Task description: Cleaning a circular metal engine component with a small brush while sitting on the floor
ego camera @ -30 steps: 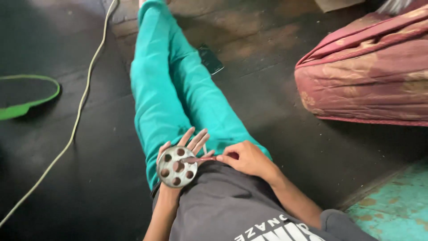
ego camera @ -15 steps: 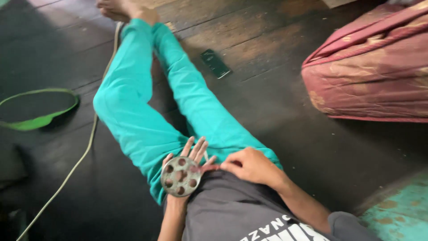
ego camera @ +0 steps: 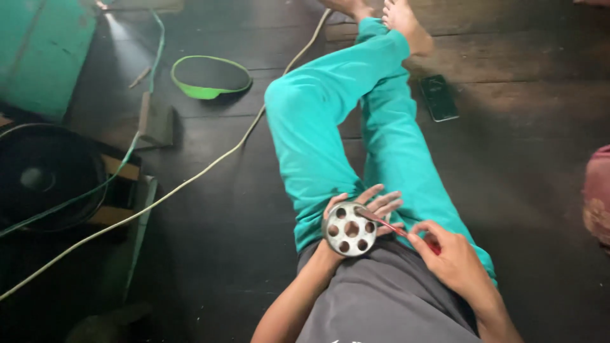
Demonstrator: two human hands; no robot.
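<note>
Now the right hand (ego camera: pixel 454 260) has drawn back, fingers pinching a red tool (ego camera: pixel 397 230); the left hand (ego camera: pixel 362 213) still grips the holed metal disc (ego camera: pixel 349 228).

The metal disc (ego camera: pixel 350 228) hides the palm of the left hand (ego camera: pixel 365 209). The thin red tool (ego camera: pixel 397 230) runs into the right hand (ego camera: pixel 452 260), its end hidden. The cushion (ego camera: pixel 597 197) is cut off by the right edge.

A home floor used as a makeshift workshop — dark wooden planks (ego camera: pixel 540 190), a phone (ego camera: pixel 438 97) lying loose, a green plastic basin (ego camera: pixel 210 77), trailing cables (ego camera: pixel 190 178) and a fan-like machine (ego camera: pixel 44 174) — the person sitting barefoot.
</note>
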